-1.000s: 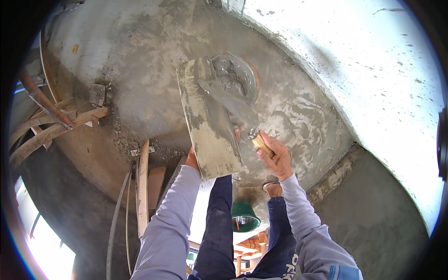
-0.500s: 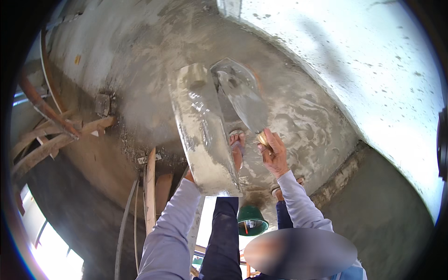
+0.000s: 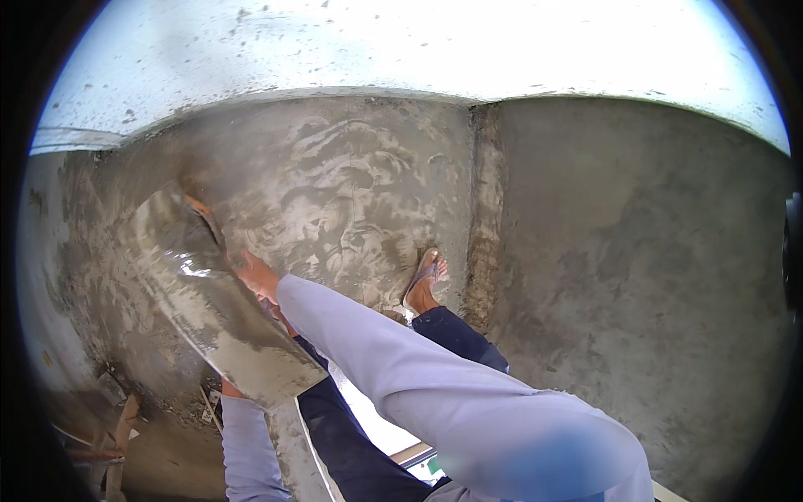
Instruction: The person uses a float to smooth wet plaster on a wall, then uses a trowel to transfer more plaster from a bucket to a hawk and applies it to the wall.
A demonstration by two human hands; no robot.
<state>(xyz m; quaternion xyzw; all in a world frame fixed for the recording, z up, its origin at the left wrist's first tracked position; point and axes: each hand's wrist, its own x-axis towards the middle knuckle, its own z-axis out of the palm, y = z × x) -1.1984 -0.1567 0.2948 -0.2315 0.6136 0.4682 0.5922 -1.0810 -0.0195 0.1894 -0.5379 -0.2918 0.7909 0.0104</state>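
A long board (image 3: 251, 343) with a wet, shiny coat of cement slants across the left half of the head view. My left hand (image 3: 229, 389) holds it from beneath; only a bit of skin shows below its edge and the fingers are hidden. Along the board's right edge is my right hand (image 3: 258, 276), closed on a trowel (image 3: 209, 219). Most of the trowel is hidden by the board; only a dark sliver of it shows. Under both lies the wet grey cement floor (image 3: 351, 176), marked with swirling strokes.
A white spattered wall (image 3: 418, 50) runs along the far side. A raised rough ridge (image 3: 485, 209) parts the swirled floor from a smoother grey area (image 3: 627, 251). My sandalled foot (image 3: 427, 280) stands beside the ridge. Wooden pieces (image 3: 121, 427) lie at the lower left.
My view has turned to the right. Board and hands now appear further left. The trowel, in plain sight before, is now mostly behind the board, with my right hand close to the board's edge.
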